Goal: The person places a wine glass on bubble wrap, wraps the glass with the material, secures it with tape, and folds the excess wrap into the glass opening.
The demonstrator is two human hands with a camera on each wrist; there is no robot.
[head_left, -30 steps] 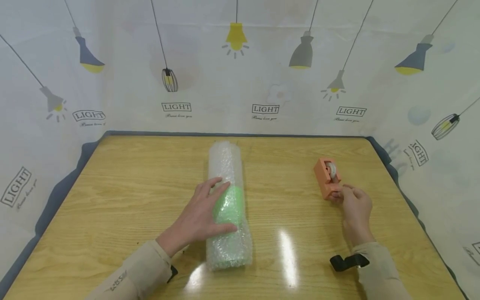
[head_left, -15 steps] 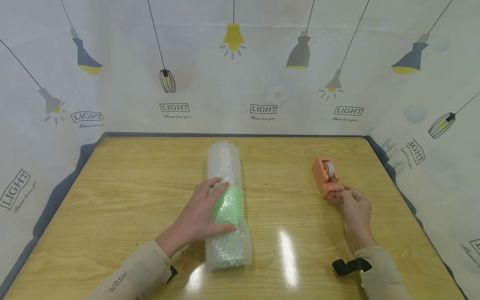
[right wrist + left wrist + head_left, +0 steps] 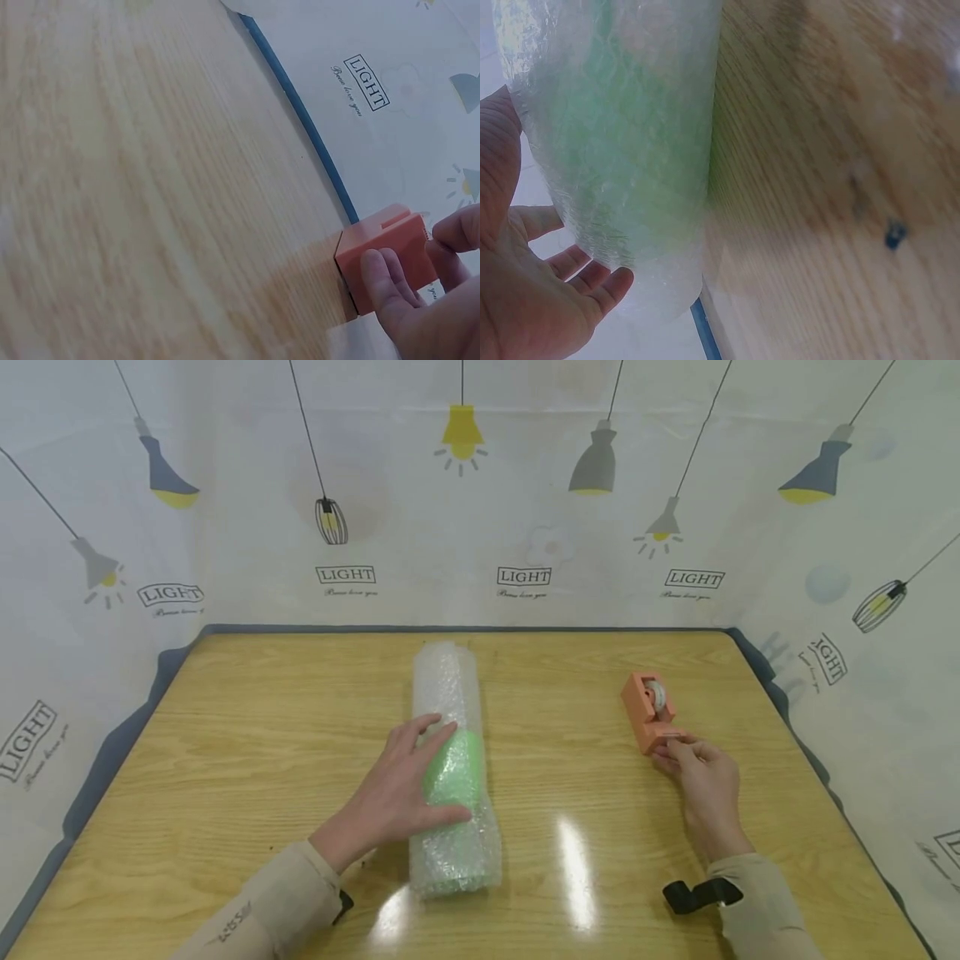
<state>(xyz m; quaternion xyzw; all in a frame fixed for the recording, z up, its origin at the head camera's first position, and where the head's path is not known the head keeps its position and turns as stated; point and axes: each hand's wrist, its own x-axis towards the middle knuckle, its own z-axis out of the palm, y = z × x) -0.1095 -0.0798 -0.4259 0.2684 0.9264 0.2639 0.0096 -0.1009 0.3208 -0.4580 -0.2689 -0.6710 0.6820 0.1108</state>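
Right of the bubble-wrapped roll (image 3: 460, 768) beneath my spread left hand (image 3: 393, 783), my right hand (image 3: 705, 785) pinches a tape dispenser (image 3: 637, 708) that tugging could skid.

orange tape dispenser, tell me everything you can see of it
The orange, blocky, plastic-looking tape dispenser stands on the right part of the light-brown wooden table. A round whitish tape roll sits in its raised rear part; the lower front end points toward the table's near side. Fingers of the bare right hand touch that front end. Whether any tape is pulled out cannot be made out.
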